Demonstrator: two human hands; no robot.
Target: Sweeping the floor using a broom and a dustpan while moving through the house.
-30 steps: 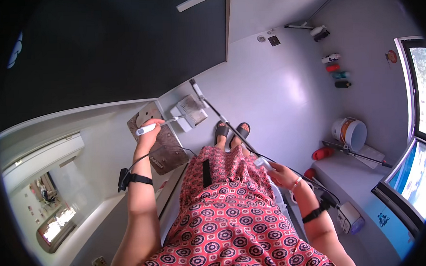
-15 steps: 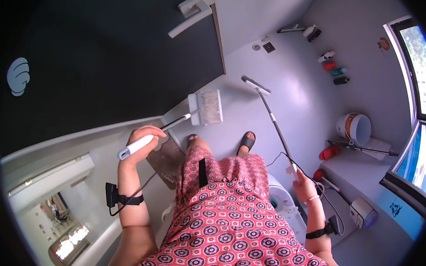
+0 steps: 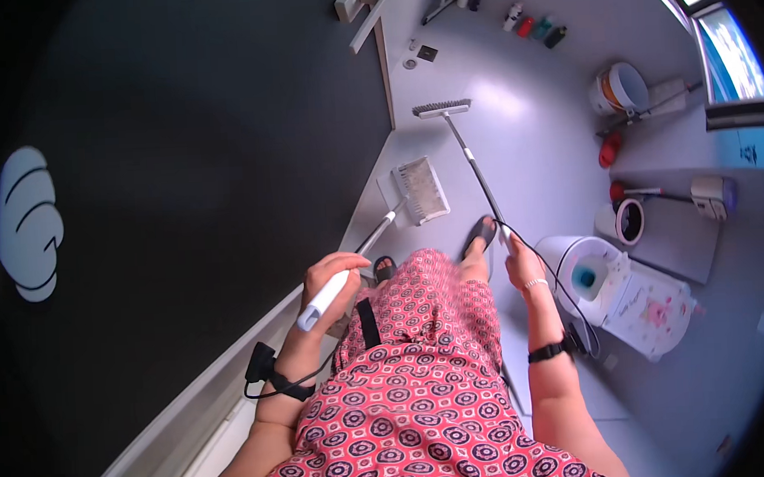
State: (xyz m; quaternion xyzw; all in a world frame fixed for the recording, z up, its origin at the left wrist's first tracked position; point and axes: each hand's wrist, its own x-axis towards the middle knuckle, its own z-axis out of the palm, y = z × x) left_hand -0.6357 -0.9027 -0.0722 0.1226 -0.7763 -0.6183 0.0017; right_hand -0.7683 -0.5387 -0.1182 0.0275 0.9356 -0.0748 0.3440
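Note:
My left hand (image 3: 326, 285) is closed round the white grip of a long-handled dustpan (image 3: 424, 191). The pan lies on the floor beside the dark door, its inside pale and dirty-looking. In my right hand (image 3: 522, 262) is the upper end of a long-handled floor brush (image 3: 480, 176) with a grey pole. Its white crosswise head (image 3: 443, 110) with grey bristles rests on the floor beyond the dustpan, bristles facing away from me. The brush and the pan are apart. A black cable runs along my right forearm and hand.
A dark door (image 3: 224, 143) with a white handle (image 3: 367, 13) stands on the left. To the right are a toilet (image 3: 584, 272) with its lid raised, a white bucket (image 3: 618, 90) and red slippers (image 3: 610, 150). Several bottles (image 3: 535, 27) line the far wall near a floor drain (image 3: 427, 54).
The view has swung right, bringing the toilet into full sight. The brush head has turned more crosswise. Both hands still hold their handles, and my feet have shifted.

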